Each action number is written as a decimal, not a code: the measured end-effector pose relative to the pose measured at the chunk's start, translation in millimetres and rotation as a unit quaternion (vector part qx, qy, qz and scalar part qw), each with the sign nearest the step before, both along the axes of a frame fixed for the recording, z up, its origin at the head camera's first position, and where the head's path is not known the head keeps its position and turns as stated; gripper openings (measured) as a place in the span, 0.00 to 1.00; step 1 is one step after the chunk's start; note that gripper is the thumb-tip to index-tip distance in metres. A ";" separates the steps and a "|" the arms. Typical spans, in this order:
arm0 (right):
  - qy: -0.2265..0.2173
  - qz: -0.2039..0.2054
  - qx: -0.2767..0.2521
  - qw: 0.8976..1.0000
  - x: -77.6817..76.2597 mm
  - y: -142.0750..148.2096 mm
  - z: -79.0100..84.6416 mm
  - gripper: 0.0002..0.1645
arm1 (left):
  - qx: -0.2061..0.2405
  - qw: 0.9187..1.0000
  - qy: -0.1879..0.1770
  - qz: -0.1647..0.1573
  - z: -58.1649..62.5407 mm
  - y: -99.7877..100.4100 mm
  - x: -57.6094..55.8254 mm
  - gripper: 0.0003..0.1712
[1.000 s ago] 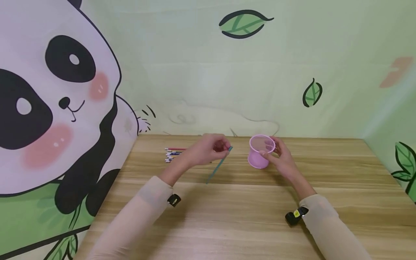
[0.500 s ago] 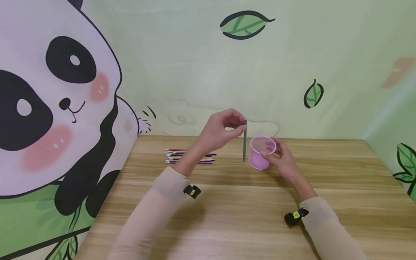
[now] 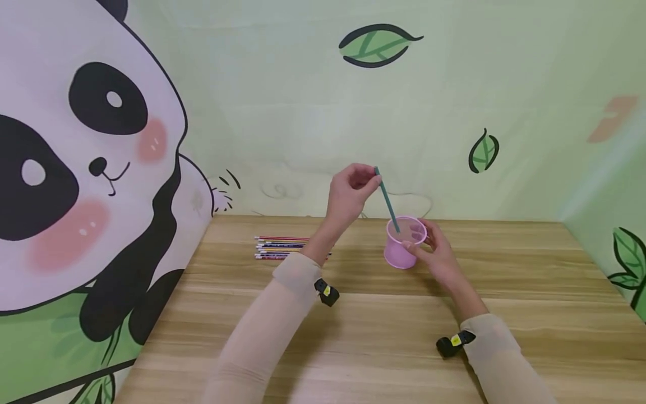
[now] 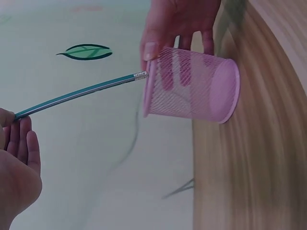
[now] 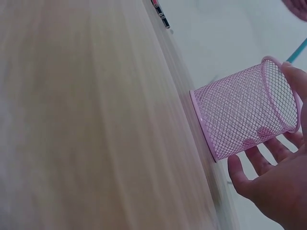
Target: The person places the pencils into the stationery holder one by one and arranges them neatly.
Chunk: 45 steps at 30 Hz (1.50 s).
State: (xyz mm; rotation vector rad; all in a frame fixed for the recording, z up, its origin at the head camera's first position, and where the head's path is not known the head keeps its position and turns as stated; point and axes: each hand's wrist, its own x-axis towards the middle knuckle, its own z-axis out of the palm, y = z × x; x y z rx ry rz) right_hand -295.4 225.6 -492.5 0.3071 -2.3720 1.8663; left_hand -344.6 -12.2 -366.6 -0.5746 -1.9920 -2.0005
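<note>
My left hand [image 3: 348,193] pinches a teal pencil [image 3: 387,199] by its upper end, above the pink mesh pen holder [image 3: 397,257]. The pencil slants down to the right. In the left wrist view, the silvery ferrule [image 4: 140,75] at its lower end is right at the holder's rim. The pen holder stands upright on the table, and no pencils show through its mesh [image 5: 235,112]. My right hand [image 3: 440,255] holds the pen holder from the right, thumb at the rim and fingers round the far side.
Several striped pencils [image 3: 277,247] lie in a row on the wooden table [image 3: 383,348], left of the pen holder and partly behind my left forearm. A wall cloth [image 3: 282,112] printed with a panda and leaves rises behind the table's back edge.
My left hand has risen and moved right from the pencil row, bringing the teal pencil from low left of the pen holder to its mouth. My right hand stays on the holder.
</note>
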 end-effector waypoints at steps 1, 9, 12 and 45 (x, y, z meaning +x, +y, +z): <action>0.001 -0.002 0.001 1.000 -0.2 0.5 -0.4 0.46 | 0.001 1.000 -0.006 0.001 -2.4 3.5 -1.7 0.10; 0.007 0.001 -0.004 1.000 2.6 0.5 2.9 0.46 | -0.012 1.000 -0.027 0.007 -23.3 28.6 -11.6 0.09; 0.007 0.004 -0.008 1.000 3.4 -0.7 3.4 0.46 | -0.040 0.998 -0.041 0.011 -33.7 33.9 -12.9 0.08; 0.003 0.011 -0.008 1.000 -0.7 5.3 -0.7 0.47 | -0.118 0.990 -0.076 0.024 -68.8 62.9 -27.6 0.09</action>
